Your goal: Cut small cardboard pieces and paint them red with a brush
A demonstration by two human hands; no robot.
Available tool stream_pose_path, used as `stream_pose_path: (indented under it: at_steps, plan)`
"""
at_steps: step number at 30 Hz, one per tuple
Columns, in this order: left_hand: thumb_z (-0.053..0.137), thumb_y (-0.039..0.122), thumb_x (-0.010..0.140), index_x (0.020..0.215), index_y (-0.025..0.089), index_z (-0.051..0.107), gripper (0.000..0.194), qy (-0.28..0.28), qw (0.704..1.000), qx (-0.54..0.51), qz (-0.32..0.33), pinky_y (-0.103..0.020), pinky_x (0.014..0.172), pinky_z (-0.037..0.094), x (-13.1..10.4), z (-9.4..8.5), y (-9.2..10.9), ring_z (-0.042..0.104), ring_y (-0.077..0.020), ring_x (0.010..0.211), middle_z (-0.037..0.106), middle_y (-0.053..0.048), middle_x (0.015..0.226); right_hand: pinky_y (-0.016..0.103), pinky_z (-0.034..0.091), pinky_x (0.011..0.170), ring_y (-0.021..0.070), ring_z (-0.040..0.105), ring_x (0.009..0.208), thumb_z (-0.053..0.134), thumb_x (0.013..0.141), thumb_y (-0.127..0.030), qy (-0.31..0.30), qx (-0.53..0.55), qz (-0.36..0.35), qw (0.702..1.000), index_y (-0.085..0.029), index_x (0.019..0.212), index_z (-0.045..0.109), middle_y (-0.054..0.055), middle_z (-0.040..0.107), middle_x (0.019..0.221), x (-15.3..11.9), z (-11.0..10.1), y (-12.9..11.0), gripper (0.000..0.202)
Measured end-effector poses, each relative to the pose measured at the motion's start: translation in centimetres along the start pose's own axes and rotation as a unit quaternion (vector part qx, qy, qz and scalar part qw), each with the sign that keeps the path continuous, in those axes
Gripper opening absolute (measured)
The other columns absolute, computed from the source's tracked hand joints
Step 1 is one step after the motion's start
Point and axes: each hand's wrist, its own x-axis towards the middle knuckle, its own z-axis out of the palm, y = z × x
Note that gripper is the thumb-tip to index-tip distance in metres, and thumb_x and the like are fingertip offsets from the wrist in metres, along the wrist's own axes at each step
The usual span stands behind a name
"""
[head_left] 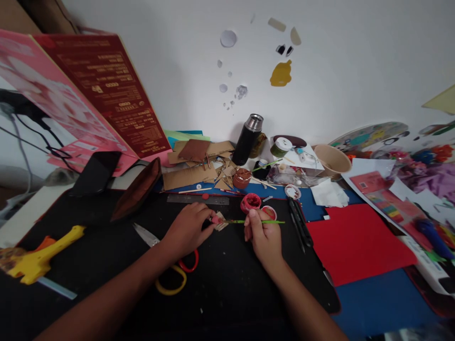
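1. The left hand [190, 227] is over the black mat [227, 270]. Its fingers pinch a small pink piece [215, 219].
2. The small pink piece is near the middle of the mat, over a little bit of cardboard [222, 226].
3. The right hand [266, 239] has its fingers closed around a thin green paintbrush [279, 222]. The brush lies almost flat, and its tip points at the pink piece. I cannot tell if the tip touches it.
4. Just behind the right hand is an open jar of red paint [250, 202]. Right beside it is a round lid [270, 211] with red paint in it.
5. Scissors [170, 279] with one red and one yellow handle lie partly under the left arm. Their blades are open a little.
6. Behind the left hand is a flat ruler [185, 200], with a small red disc [205, 196] at its edge.
7. A black cutter [300, 222] lies to the right of the right hand. Next to it is a big sheet of red paper [362, 246], partly on the blue counter [377, 298].
8. Farther back are an open jar of brown paint [242, 179], a tall black bottle [245, 144] and a messy pile of cardboard [188, 177].
9. Over on the left are a yellow tool [46, 258] and a long brown boat shape [138, 189].
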Motion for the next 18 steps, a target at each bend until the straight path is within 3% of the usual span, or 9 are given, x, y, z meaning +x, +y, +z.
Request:
stream_pose_path:
  at_steps: [18]
  plan:
    - [0.069,0.021,0.093,0.098,0.020,0.070,0.005,0.002,1.000,-0.013,-0.002,-0.043,0.090,0.051,0.05,-0.05,-0.05,0.066,-0.0274,0.097,0.073,-0.007,0.102,0.025,0.038,0.048,0.0135,0.050,0.043,0.046,0.110,-0.053,-0.020,-0.042,-0.043,0.998,-0.022,0.074,0.059,-0.004,0.052,0.048,0.49,0.53,-0.19,0.049]
